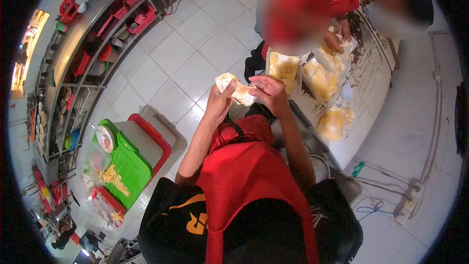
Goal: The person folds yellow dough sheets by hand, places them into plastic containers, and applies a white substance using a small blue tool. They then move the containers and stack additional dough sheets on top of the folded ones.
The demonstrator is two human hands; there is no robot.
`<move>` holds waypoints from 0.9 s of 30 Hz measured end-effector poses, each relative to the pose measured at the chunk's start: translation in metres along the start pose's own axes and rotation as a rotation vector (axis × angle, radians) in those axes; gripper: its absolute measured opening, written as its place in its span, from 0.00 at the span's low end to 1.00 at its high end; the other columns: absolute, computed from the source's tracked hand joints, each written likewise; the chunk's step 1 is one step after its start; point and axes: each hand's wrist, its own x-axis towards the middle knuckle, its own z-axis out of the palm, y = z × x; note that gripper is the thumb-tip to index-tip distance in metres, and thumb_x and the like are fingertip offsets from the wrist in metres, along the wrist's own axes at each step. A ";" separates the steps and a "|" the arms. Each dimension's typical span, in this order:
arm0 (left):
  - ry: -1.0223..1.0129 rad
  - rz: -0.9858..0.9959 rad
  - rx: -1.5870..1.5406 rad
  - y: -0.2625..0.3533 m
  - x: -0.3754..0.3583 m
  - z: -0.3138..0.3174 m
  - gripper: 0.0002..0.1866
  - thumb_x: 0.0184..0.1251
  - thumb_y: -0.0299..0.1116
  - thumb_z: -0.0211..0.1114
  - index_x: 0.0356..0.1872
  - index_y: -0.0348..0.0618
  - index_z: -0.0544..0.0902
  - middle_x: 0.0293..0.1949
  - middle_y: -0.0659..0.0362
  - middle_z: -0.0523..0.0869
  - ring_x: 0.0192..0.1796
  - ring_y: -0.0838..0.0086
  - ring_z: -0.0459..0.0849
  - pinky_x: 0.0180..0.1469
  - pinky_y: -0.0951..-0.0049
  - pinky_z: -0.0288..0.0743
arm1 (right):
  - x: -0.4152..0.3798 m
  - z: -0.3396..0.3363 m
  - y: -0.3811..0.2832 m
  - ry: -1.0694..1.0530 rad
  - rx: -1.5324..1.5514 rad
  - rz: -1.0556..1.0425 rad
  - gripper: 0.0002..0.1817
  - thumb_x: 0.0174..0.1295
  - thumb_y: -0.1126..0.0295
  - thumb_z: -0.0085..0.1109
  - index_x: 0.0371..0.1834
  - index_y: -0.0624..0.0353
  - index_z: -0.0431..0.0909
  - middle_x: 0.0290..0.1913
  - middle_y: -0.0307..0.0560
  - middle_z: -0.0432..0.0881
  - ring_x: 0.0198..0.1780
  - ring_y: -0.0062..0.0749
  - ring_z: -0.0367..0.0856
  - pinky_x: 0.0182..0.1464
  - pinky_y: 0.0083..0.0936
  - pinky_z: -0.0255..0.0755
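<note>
A thin, pale sheet of dough (242,94) with a floury, yellowish surface hangs in the air between my hands, in front of the red apron. My left hand (221,101) pinches its left part, thumb on top and fingers underneath. At the right edge my right hand (273,95) grips the same sheet between thumb and fingers, the other fingers curled loosely above it. The sheet looks bent and uneven. What lies beneath it is hidden.
To the right, a worktable (376,76) bears a tray (283,68) and several floury yellow dough pieces (330,123). A co-worker in red (312,5) handles dough there. A green lid (132,166) with yellow strips lies at lower left. Shelves (88,63) curve along the left.
</note>
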 end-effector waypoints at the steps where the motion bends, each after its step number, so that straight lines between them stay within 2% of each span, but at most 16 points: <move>1: -0.003 -0.022 -0.062 -0.001 -0.001 0.000 0.10 0.74 0.34 0.65 0.46 0.38 0.83 0.40 0.61 0.87 0.41 0.79 0.85 0.44 0.75 0.79 | -0.002 -0.001 -0.002 -0.007 -0.034 0.016 0.20 0.58 0.83 0.68 0.55 0.68 0.77 0.47 0.44 0.83 0.52 0.25 0.82 0.56 0.23 0.77; 5: -0.048 -0.030 0.053 -0.006 -0.002 0.002 0.09 0.73 0.33 0.65 0.46 0.37 0.83 0.39 0.62 0.87 0.41 0.79 0.85 0.44 0.75 0.80 | -0.006 -0.002 -0.013 -0.105 -0.064 -0.047 0.19 0.59 0.82 0.67 0.54 0.69 0.77 0.47 0.46 0.84 0.51 0.25 0.82 0.55 0.23 0.77; 8: -0.049 0.009 0.149 -0.005 -0.004 0.007 0.06 0.72 0.30 0.67 0.43 0.39 0.82 0.36 0.64 0.86 0.36 0.82 0.83 0.39 0.78 0.76 | -0.009 0.002 -0.015 -0.043 -0.022 -0.054 0.19 0.58 0.83 0.67 0.54 0.70 0.77 0.46 0.46 0.84 0.49 0.25 0.82 0.54 0.23 0.77; 10: -0.139 0.154 0.433 -0.003 -0.002 0.005 0.03 0.69 0.24 0.66 0.39 0.40 0.81 0.32 0.66 0.83 0.33 0.86 0.78 0.35 0.81 0.71 | -0.012 0.002 -0.014 0.026 -0.113 -0.098 0.17 0.59 0.82 0.67 0.52 0.71 0.78 0.46 0.47 0.84 0.49 0.26 0.83 0.54 0.23 0.78; 14: -0.226 0.192 0.542 0.003 -0.010 0.017 0.05 0.65 0.16 0.60 0.36 0.38 0.79 0.30 0.67 0.81 0.33 0.88 0.75 0.34 0.83 0.67 | -0.020 0.010 -0.036 0.118 -0.150 -0.231 0.16 0.55 0.76 0.72 0.47 0.69 0.82 0.41 0.48 0.85 0.43 0.26 0.84 0.50 0.22 0.78; 16: -0.236 0.200 0.576 -0.007 -0.007 0.011 0.04 0.66 0.17 0.61 0.36 0.38 0.79 0.29 0.67 0.81 0.32 0.88 0.74 0.33 0.83 0.67 | -0.023 0.005 -0.050 0.027 -0.458 -0.214 0.14 0.57 0.78 0.70 0.47 0.68 0.83 0.44 0.48 0.86 0.47 0.23 0.83 0.48 0.22 0.79; 19: -0.230 0.163 0.602 -0.011 -0.008 0.008 0.03 0.70 0.22 0.61 0.34 0.38 0.80 0.29 0.67 0.80 0.32 0.88 0.74 0.33 0.83 0.66 | -0.025 0.002 -0.042 -0.007 -0.604 -0.232 0.15 0.57 0.77 0.71 0.47 0.66 0.83 0.42 0.46 0.87 0.46 0.21 0.84 0.47 0.21 0.79; 21: -0.207 0.079 0.614 -0.012 -0.008 0.004 0.08 0.75 0.28 0.61 0.32 0.38 0.80 0.28 0.68 0.80 0.31 0.87 0.74 0.32 0.83 0.66 | -0.025 -0.003 -0.040 -0.025 -0.562 -0.175 0.16 0.57 0.76 0.72 0.49 0.65 0.83 0.39 0.46 0.88 0.43 0.22 0.85 0.46 0.22 0.80; 22: -0.240 0.059 0.642 -0.013 -0.007 0.002 0.09 0.78 0.33 0.59 0.36 0.39 0.78 0.29 0.67 0.80 0.30 0.86 0.75 0.33 0.81 0.69 | -0.026 0.000 -0.049 0.013 -0.482 -0.099 0.18 0.56 0.75 0.73 0.50 0.65 0.83 0.38 0.45 0.88 0.42 0.22 0.85 0.46 0.22 0.80; 23: -0.247 0.057 0.639 -0.017 -0.006 0.004 0.09 0.78 0.33 0.59 0.36 0.39 0.78 0.29 0.67 0.80 0.30 0.86 0.75 0.33 0.81 0.69 | -0.027 0.001 -0.054 0.049 -0.401 -0.023 0.19 0.56 0.75 0.73 0.51 0.65 0.82 0.38 0.45 0.88 0.41 0.22 0.85 0.46 0.23 0.80; 25: -0.160 0.086 0.545 -0.016 -0.005 0.016 0.08 0.79 0.34 0.56 0.47 0.39 0.73 0.34 0.60 0.86 0.32 0.81 0.82 0.37 0.79 0.76 | -0.017 -0.019 -0.027 0.065 -0.380 -0.067 0.20 0.56 0.75 0.72 0.53 0.63 0.81 0.36 0.44 0.88 0.39 0.21 0.85 0.44 0.21 0.80; 26: -0.157 0.090 0.544 -0.018 -0.003 0.011 0.08 0.79 0.34 0.56 0.47 0.39 0.73 0.34 0.60 0.86 0.32 0.81 0.82 0.37 0.79 0.76 | -0.009 -0.035 -0.015 0.105 -0.519 -0.089 0.20 0.56 0.75 0.72 0.53 0.62 0.81 0.34 0.44 0.87 0.39 0.21 0.85 0.43 0.22 0.80; 27: -0.165 0.000 0.519 -0.022 0.000 0.002 0.10 0.80 0.34 0.55 0.51 0.39 0.69 0.37 0.54 0.87 0.35 0.75 0.86 0.39 0.76 0.79 | -0.002 -0.051 -0.002 0.147 -0.658 -0.111 0.19 0.56 0.75 0.71 0.52 0.60 0.81 0.33 0.44 0.86 0.38 0.22 0.85 0.42 0.23 0.79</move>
